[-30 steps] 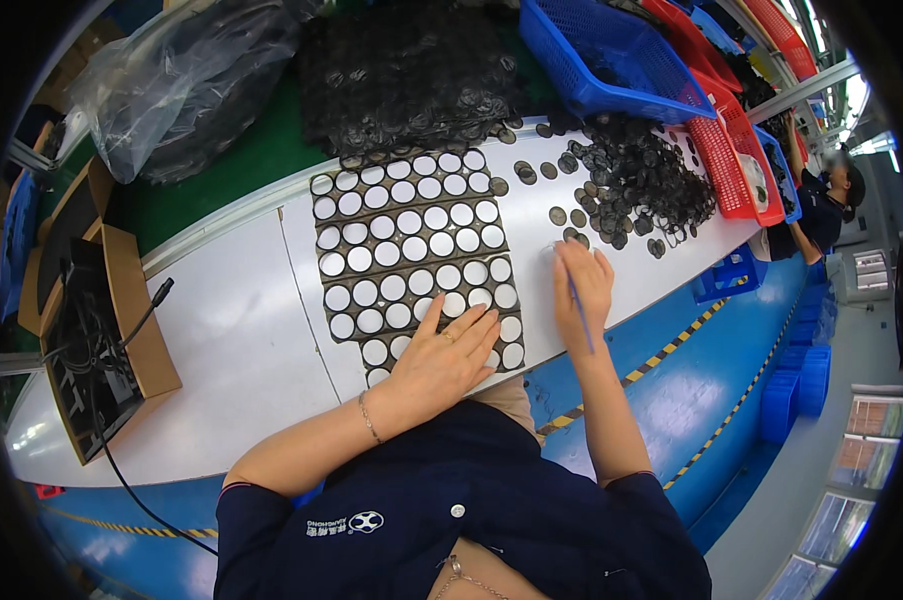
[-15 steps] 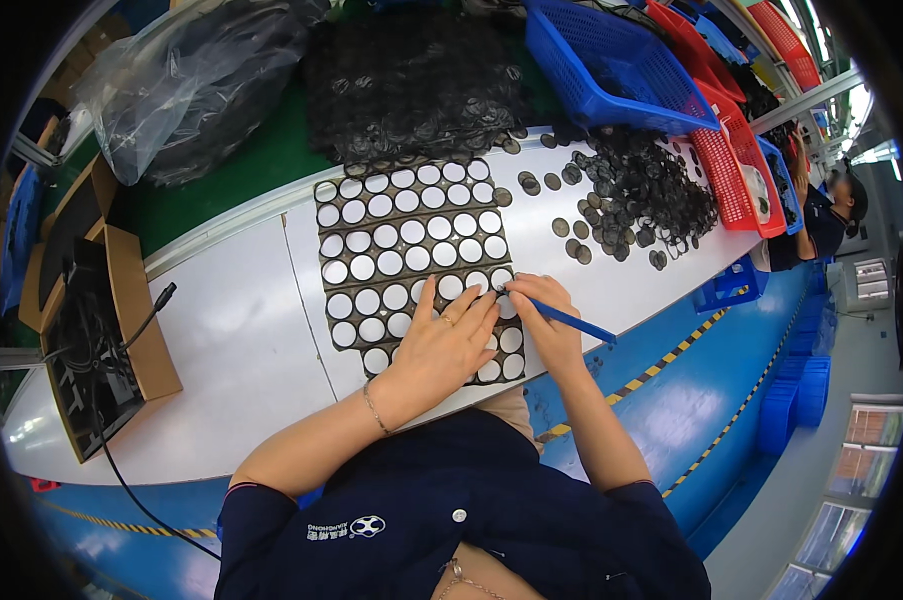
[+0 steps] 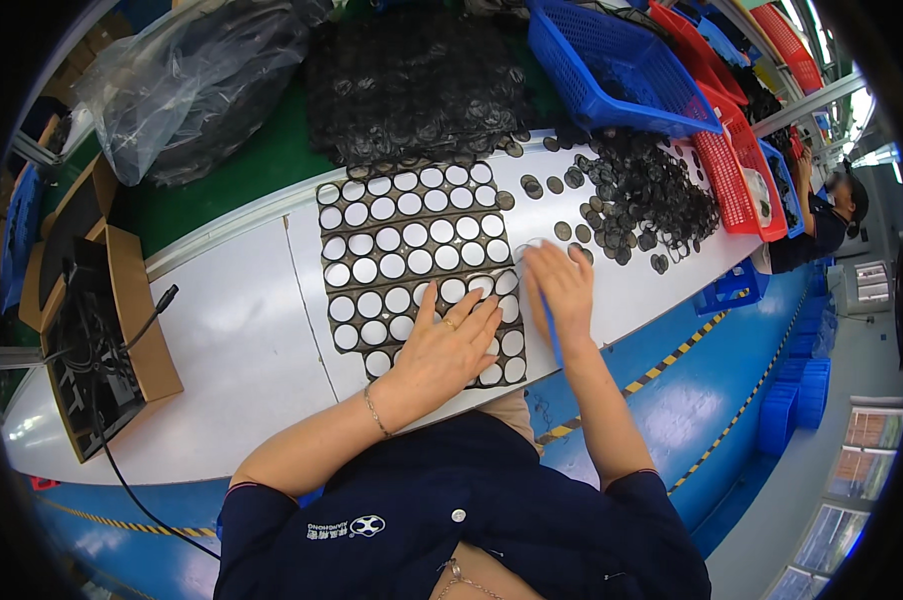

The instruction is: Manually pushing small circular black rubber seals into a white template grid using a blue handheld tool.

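Rows of white round discs sit in dark rectangular sheets (image 3: 402,223) laid out on the white table. My left hand (image 3: 442,350) rests on the lower sheets with its fingers spread, pressing on discs near the right side. Just right of the sheets is my right hand (image 3: 564,295), a little smeared by motion. It holds a slim blue stick-like tool (image 3: 553,335), which runs down along the palm toward the wrist. The tool's upper end is hidden by the fingers. Loose dark discs (image 3: 652,190) lie heaped beyond that hand, some scattered near its fingertips.
Behind the sheets is a stack of dark sheets (image 3: 412,90), with a clear plastic bag (image 3: 192,90) to its left. A blue basket (image 3: 622,80) and a red basket (image 3: 737,175) stand at far right. An open carton (image 3: 142,310) with cables is left. Another person (image 3: 827,215) works far right.
My right hand has lifted off the sheet's right edge and moved right and away from me. The blue tool has swung from pointing right to pointing back toward me. My left hand stays put.
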The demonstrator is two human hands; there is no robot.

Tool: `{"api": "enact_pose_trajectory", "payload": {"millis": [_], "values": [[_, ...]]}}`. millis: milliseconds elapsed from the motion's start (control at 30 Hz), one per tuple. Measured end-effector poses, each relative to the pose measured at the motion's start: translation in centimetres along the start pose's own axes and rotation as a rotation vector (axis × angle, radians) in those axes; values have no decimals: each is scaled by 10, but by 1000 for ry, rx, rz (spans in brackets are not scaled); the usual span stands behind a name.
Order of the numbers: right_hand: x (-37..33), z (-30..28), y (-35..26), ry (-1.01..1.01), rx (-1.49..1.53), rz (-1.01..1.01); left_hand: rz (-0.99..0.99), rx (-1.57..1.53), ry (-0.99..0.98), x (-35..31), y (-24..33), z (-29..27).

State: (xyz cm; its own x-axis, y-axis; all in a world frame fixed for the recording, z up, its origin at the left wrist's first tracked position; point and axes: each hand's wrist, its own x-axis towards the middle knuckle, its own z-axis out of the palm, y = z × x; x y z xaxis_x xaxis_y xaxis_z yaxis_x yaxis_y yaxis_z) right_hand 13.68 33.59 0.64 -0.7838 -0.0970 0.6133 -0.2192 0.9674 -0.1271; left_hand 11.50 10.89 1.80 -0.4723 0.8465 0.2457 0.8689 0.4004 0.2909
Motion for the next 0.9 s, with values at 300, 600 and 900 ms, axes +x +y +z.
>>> {"api": "enact_pose_trajectory", "payload": {"millis": [300, 600, 900], "values": [[10, 10, -7, -66, 700, 565, -47, -18, 80, 21, -15, -12], [12, 13, -19, -123, 598, 448, -96, 71, 29, 23, -27, 4], [18, 14, -18, -84, 122, -17, -104, 35, 19, 24, -27, 2]]}}
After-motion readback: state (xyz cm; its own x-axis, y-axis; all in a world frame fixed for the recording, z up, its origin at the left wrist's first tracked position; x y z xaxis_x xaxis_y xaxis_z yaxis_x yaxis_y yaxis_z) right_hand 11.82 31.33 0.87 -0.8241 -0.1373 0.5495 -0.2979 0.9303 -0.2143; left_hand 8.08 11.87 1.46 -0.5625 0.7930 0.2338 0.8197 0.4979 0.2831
